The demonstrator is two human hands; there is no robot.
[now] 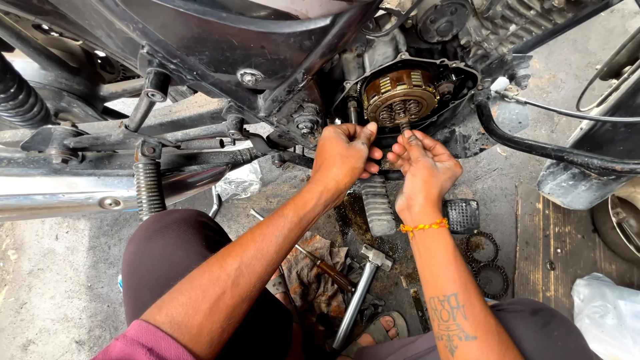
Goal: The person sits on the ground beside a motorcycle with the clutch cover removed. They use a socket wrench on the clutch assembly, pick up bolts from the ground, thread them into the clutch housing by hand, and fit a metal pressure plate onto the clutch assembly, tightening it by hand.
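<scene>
Clutch assembly [400, 97]: round metal pack, brass-coloured face with a ring of coil springs, seated in the open engine case [467, 73] at far centre of the scene.
Handling: judged heavy, rigid and oil-slick; the small spring parts at its lower edge look light and easy to drop. Best taken at the outer rim, or at a single spring or bolt with the fingertips.
Surface: grimy, oily, with dark residue around the case opening.
Left hand [343, 157]: just below the pack, fingers curled narrow around something small; what it holds cannot be told.
Right hand [423, 167]: touching the left, fingers [407, 141] pinched narrow at a small part below the pack's lower edge.
Footrest [377, 203]: ribbed rubber, directly beneath both hands.
Floor [60, 293]: stained concrete carrying a hammer [363, 287], a screwdriver [313, 261] on an oily rag [313, 273], and toothed friction rings [487, 263] to the right.
Exhaust pipe [80, 197]: chrome, at left.
</scene>
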